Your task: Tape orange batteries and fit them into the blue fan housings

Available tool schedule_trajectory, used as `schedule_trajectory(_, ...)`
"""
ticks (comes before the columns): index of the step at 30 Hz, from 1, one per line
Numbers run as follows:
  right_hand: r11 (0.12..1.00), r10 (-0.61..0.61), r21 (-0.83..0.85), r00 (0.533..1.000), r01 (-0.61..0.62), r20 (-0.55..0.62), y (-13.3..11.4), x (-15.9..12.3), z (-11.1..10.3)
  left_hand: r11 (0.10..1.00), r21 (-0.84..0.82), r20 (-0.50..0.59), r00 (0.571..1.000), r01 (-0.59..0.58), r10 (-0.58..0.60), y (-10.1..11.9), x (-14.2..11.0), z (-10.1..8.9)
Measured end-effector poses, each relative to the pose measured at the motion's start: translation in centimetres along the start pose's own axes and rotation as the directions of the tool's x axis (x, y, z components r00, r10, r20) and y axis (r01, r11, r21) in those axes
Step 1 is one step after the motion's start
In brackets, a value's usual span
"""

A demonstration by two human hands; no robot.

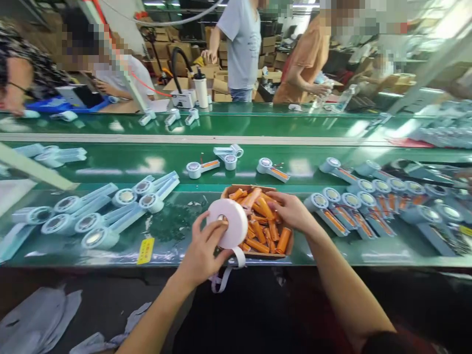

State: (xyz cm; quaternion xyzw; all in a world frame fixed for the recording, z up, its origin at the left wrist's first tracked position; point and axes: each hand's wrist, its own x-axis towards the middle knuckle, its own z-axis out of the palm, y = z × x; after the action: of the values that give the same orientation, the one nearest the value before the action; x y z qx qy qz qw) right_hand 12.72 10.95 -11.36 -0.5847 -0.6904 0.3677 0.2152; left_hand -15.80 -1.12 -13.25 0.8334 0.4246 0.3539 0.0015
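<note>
My left hand (206, 246) is closed around a roll of white tape (230, 223), with the thumb and fingers gripping it at its middle and lower side. A loose strip of tape (221, 281) curls down from the roll. Just right of it, a shallow cardboard box (289, 246) holds many orange cylindrical battery cells (256, 243), lying loosely piled. My right hand (291, 211) reaches over the box's right rear side, its fingers bent around an orange cell near the back; the fingertips are partly hidden.
Light-blue fan-like housings (99, 236) lie left on the green bench (169, 246); more, with orange cells (334, 221) in their handles, lie right. A few sit on the conveyor (158, 157) behind. A yellow label (145, 250) is near the edge. Other people (243, 44) stand beyond.
</note>
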Motion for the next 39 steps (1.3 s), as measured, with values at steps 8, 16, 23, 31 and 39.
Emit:
schedule_trajectory(8,0.946,-0.246,0.117,0.903,0.304,-0.353,-0.3,-0.6,1.0,0.996,0.078,-0.016,0.999,-0.031,0.033,-1.1,-0.3,-0.4)
schedule_trajectory(16,0.803,0.055,0.592,0.982,0.063,-0.179,-0.8,-2.2,-1.0,0.999,-0.003,-0.012,0.999,0.032,-0.032,0.4,0.3,-0.1)
schedule_trajectory(23,0.931,0.013,-0.361,0.996,-0.044,-0.089,-2.8,-0.4,-0.5,0.997,-0.071,-0.061,0.998,0.015,-0.02,1.4,1.3,1.2)
schedule_trajectory(31,0.963,-0.253,-0.059,0.956,0.264,0.15,-4.6,2.0,3.1,0.997,-0.039,-0.077,0.995,0.06,-0.062,2.0,0.1,-1.1)
schedule_trajectory(39,0.713,-0.254,0.681,0.967,0.164,0.033,-4.6,-0.5,1.3,0.987,0.157,-0.072,0.997,0.023,-0.012,0.2,-1.2,-3.1)
